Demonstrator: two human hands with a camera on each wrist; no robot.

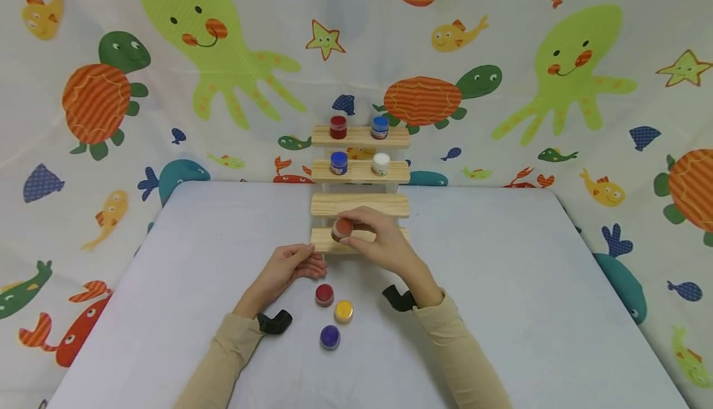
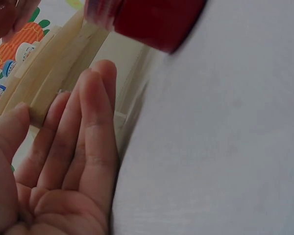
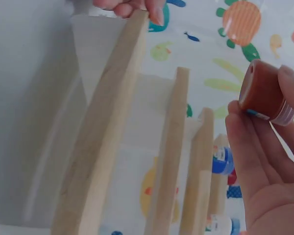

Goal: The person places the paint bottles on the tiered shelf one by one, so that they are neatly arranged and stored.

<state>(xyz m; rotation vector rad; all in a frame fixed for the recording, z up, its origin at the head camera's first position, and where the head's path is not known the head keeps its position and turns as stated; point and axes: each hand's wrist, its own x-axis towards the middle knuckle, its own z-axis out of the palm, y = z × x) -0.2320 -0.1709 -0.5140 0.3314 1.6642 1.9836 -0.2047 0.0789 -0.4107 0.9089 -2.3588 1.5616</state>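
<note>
In the head view my right hand (image 1: 384, 245) pinches a small brownish-orange paint jar (image 1: 342, 228) between thumb and fingers, just over the lowest step of a wooden tiered rack (image 1: 361, 205). The right wrist view shows this jar (image 3: 260, 90) tilted, its clear lid toward the palm. At the rack's lower left corner, my left hand (image 1: 291, 263) holds the end of the bottom step, thumb on one side and fingers on the other. Red (image 1: 338, 127) and light blue (image 1: 380, 127) jars stand on the top step; dark blue (image 1: 338, 163) and white (image 1: 381, 164) ones stand on the step beneath.
On the white table (image 1: 501, 285), in front of the rack, are a red jar (image 1: 325, 295), a yellow jar (image 1: 343, 311) and a purple jar (image 1: 330, 337). Behind the rack hangs a curtain (image 1: 356, 44) printed with sea animals.
</note>
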